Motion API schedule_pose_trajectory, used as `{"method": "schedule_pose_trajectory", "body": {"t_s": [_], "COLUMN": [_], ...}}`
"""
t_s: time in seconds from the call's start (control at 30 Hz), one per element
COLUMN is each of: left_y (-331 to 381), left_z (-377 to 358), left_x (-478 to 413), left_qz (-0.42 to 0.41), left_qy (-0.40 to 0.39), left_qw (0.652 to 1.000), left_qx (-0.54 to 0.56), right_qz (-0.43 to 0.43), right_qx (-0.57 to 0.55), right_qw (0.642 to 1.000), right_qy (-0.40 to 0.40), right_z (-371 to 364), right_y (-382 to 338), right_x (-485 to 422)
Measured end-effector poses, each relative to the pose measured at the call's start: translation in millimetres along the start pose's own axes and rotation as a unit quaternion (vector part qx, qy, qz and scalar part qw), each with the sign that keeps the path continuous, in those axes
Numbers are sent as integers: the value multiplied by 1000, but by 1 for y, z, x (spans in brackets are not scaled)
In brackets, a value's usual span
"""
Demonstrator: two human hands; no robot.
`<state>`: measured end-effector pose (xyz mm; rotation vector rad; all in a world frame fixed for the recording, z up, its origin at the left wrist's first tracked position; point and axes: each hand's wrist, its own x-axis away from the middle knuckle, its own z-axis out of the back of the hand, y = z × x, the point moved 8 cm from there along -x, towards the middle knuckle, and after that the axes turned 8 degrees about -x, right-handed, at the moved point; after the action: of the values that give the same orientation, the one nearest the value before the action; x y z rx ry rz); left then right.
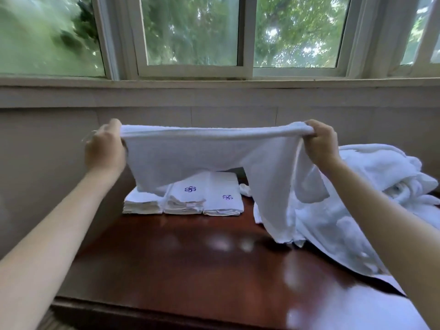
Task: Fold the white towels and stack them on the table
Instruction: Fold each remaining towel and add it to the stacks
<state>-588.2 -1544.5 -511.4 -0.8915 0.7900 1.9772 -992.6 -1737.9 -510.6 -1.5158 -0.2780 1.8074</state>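
A white towel (202,158) hangs stretched in the air above the dark wooden table (190,258), its right end drooping to the tabletop; three stacks of folded towels (185,198) sit side by side at the back, two showing blue flower embroidery; a heap of unfolded towels (381,167) lies at the right.

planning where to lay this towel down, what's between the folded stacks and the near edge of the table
In the head view, the stretch of table in front of the folded stacks is bare dark wood, showing only glossy reflections.

White towel (190,158), white folded stacks (183,198) with purple flower motifs, glossy dark reddish-brown table (190,263)
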Motion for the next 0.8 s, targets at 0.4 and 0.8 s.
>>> {"method": "schedule_pose_trajectory", "body": {"t_s": [0.4,0.8], "left_y": [14,7], "left_z": [-92,-147], "left_x": [215,251], "left_qz": [-195,-65], "left_qy": [-622,-474], "left_qw": [736,857], "left_qx": [-184,-191], "right_qz": [-242,-351], "right_qx": [130,57], "right_qw": [790,845], "right_qy": [-548,-400], "right_z": [-55,-40], "right_y": [77,139], "right_x": [203,271]}}
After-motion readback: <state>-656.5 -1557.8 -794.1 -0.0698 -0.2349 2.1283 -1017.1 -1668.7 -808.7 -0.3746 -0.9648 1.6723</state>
